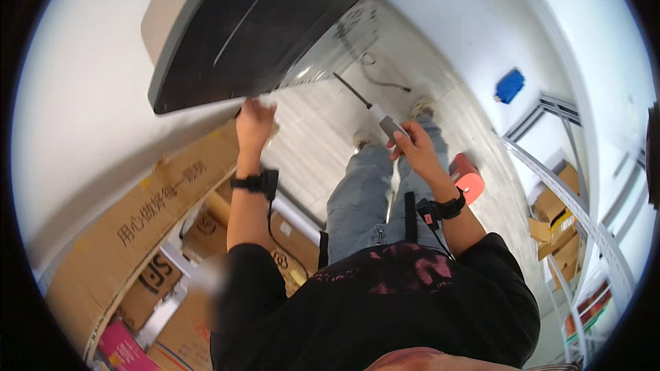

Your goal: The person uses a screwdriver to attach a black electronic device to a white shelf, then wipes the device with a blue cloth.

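Note:
My right hand (pixel 414 150) is wrapped round the grey handle of a screwdriver (pixel 389 124). Its long, thin dark shaft points up and left toward the lower edge of a large black panel (pixel 268 20) with a grey rim. At that panel's bottom edge is my left hand (pixel 256 125), its fingers curled and slightly blurred; what they hold, if anything, cannot be made out. The panel leans in at the top left, and beside its right part shows a shiny, see-through-looking surface (pixel 323 62).
Cardboard boxes (pixel 158 199) stand along the left side. A dark cable (pixel 375 82) lies on the pale floor beyond my feet. Near my right leg is a red, rounded object (pixel 469 177). Metal shelving (pixel 550 172) with cartons stands on the right, and a blue item (pixel 509 86) lies beyond it.

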`<state>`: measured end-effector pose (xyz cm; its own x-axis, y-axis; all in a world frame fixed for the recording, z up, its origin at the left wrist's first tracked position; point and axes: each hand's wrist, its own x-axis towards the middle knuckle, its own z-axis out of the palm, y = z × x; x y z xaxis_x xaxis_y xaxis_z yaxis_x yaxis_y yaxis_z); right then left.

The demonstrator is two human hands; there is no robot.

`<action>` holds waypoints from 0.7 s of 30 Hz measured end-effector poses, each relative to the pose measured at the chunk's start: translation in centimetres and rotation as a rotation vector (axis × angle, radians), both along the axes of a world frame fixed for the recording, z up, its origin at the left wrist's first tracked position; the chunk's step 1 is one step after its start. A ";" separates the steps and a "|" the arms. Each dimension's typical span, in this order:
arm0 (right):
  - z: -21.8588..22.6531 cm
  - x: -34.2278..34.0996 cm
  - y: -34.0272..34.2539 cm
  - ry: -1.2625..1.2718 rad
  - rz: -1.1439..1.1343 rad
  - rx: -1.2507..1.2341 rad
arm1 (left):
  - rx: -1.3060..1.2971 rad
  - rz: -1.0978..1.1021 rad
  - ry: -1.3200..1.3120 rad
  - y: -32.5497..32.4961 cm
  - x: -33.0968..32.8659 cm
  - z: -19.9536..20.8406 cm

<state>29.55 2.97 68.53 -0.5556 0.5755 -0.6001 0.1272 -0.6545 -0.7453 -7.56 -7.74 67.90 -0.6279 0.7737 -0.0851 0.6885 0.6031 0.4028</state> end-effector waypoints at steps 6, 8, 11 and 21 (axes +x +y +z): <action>6.7 9.1 7.6 0.046 -0.204 0.188 | -0.069 -0.303 -0.448 7.8 8.3 6.1; 9.2 11.9 9.7 0.058 -0.243 0.201 | 0.086 -0.424 -0.536 13.4 12.0 8.5; 11.2 14.8 11.8 0.095 -0.339 0.216 | 0.233 -0.552 -0.582 22.8 17.5 13.5; 13.5 19.3 17.4 0.180 -0.525 0.295 | 0.487 -0.470 -0.072 46.8 26.2 16.2</action>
